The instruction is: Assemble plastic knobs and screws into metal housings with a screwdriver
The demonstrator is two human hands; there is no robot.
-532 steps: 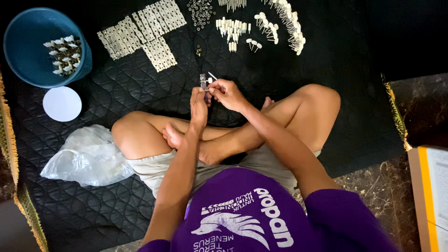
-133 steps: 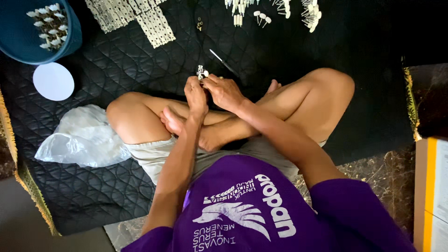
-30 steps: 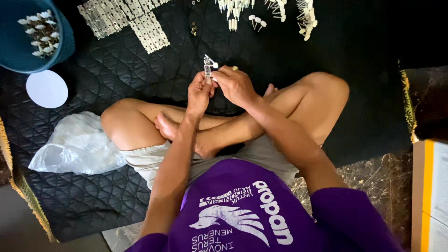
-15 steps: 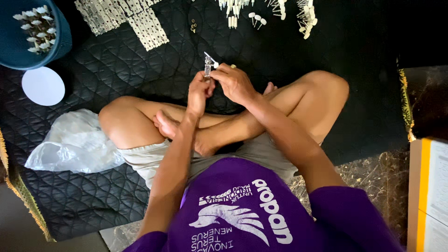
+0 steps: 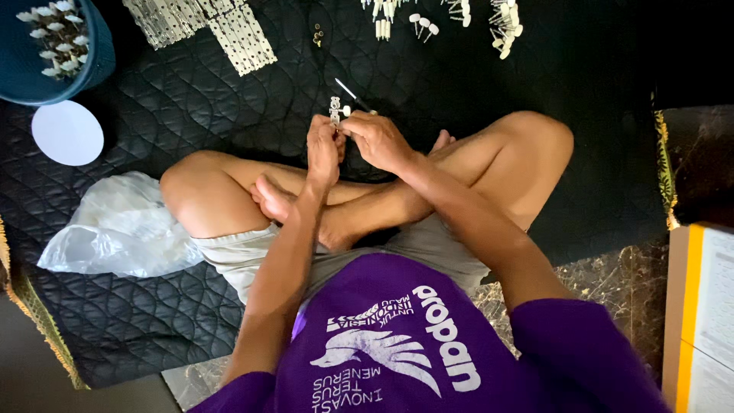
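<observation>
left hand (image 5: pixel 323 147) pinches small pale ridged plastic piece (image 5: pixel 335 109) | right hand (image 5: pixel 376 139) touching it at 3 o'clock, fingers closed | risk: fingertip grip slips, piece drops onto black quilted mat (image 5: pixel 229 107)

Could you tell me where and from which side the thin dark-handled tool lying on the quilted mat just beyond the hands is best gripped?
Probably by the dark handle end of the thin tool, from above. It lies flat and slanted on the black quilted mat, its pale tip pointing away, with its near end close to the right hand, so a short reach from that side suits.
</observation>
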